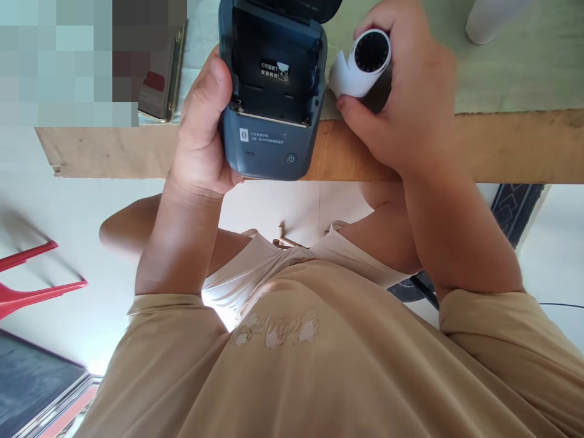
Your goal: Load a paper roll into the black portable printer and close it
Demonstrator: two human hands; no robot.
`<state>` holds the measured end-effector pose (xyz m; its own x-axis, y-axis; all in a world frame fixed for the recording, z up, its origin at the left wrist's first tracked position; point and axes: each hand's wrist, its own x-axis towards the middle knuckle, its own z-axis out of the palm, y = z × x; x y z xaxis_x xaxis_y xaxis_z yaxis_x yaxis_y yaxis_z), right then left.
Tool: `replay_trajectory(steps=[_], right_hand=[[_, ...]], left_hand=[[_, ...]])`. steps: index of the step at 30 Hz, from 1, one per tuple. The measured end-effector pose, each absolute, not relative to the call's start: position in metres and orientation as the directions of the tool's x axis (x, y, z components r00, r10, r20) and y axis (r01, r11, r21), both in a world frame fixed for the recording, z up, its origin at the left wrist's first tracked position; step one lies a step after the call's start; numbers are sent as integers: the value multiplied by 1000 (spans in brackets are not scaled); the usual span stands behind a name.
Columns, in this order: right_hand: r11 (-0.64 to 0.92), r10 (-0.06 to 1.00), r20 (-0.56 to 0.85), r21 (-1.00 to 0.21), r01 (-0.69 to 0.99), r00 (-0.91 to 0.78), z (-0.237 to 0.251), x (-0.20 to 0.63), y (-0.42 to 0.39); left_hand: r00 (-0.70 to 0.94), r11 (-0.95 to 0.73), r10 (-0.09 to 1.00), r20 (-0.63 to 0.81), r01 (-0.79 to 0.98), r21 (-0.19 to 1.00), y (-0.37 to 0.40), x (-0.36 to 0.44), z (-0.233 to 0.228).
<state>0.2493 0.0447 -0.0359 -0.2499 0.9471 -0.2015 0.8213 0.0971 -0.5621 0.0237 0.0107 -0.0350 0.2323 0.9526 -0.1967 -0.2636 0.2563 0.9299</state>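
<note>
A dark blue handheld label printer (269, 146) is held upright by my left hand (203, 121), thumb along its left side. Its black lid (292, 7) is tipped up at the top, so the bare roll compartment shows, with a small printed sticker inside. Just to the right, my right hand (415, 97) grips a white label roll (365, 70) with a black core. A loose end of the roll's paper curls out on its left side. The roll is apart from the printer, above the table top.
The wooden table edge (502, 146) runs across in front of me, under a pale green cloth (502, 79). A smartphone (162, 85) lies at the left. At the back right stands a white cylindrical object (490, 21). Red chair legs (41, 292) show on the floor.
</note>
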Motion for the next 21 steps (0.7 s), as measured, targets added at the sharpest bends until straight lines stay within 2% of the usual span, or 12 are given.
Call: replay_trajectory(steps=[7,11,16,21], right_hand=[[120,959,-143,-574,810,-244,-40,252,43],[108,962,-148,-562,820,-228,-36,251,44],[40,959,-214,-540,841,-183,-26,249,43],[-17,969,-221,-518,855,-114,-22,249,43]], left_hand=[[164,184,976,-146,-251,950,13,21,-39],[198,216,965,-174,-216,952,13,21,-36],[274,143,960,-54,-313,939,9,21,-32],[244,224,959,-144,-341,913,7,25,-26]])
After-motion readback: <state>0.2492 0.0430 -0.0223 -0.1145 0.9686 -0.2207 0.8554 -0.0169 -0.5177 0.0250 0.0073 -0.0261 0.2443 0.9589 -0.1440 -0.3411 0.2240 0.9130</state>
